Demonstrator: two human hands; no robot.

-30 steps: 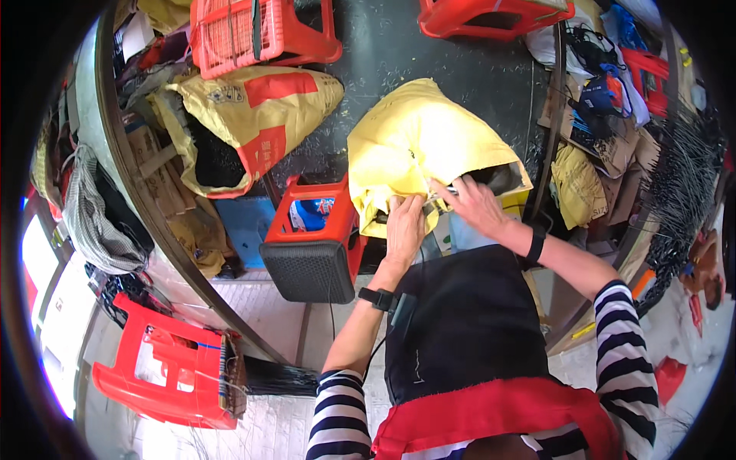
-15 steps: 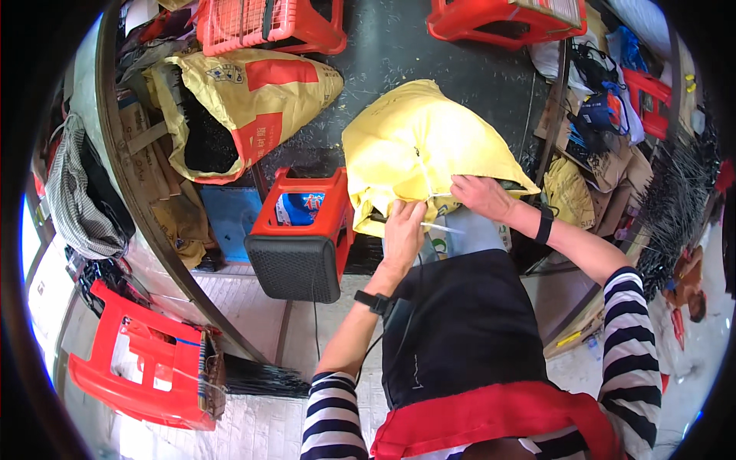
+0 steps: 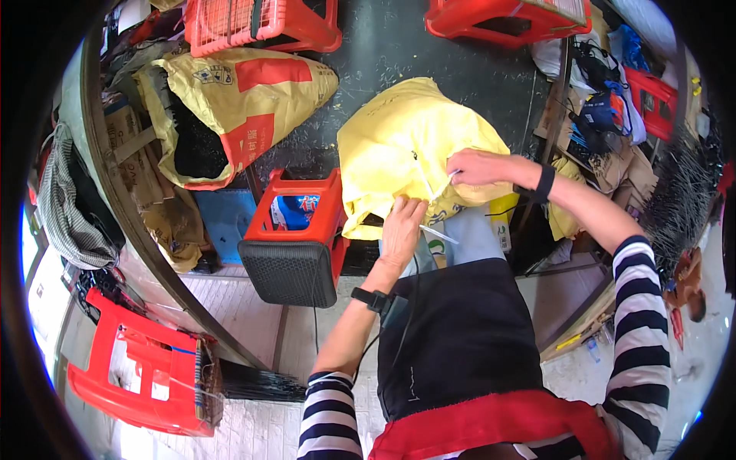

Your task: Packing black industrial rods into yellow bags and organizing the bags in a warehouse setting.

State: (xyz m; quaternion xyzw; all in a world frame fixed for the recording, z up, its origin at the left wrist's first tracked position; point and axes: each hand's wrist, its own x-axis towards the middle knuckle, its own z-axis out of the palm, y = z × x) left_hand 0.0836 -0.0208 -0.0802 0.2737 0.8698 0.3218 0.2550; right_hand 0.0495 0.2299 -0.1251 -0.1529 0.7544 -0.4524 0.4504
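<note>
A plump yellow sack [image 3: 410, 126] rests on the dark tabletop in front of me, its gathered mouth facing my body. My left hand [image 3: 402, 230] is closed at the near edge of the sack, holding a thin white strip [image 3: 441, 234] whose loose end sticks out to the right. My right hand [image 3: 481, 168] forms a fist over the sack's right side, and a bit of the white strip shows at its fingers. The strip appears to run across the sack's mouth between both hands. What lies under my fingers is hidden.
A second yellow sack [image 3: 287, 107] lies open at left with black material [image 3: 199, 146] inside. Red stools stand around: one with a black cushion [image 3: 287, 268], one at far left [image 3: 146, 368]. Cardboard and bags [image 3: 613, 130] pile up on the right beside black bristles [image 3: 678, 192].
My right hand has moved up and slightly left, away from the sack's mouth, closing into a fist. The sack's right corner has folded inward. My left hand stays nearly in place.
</note>
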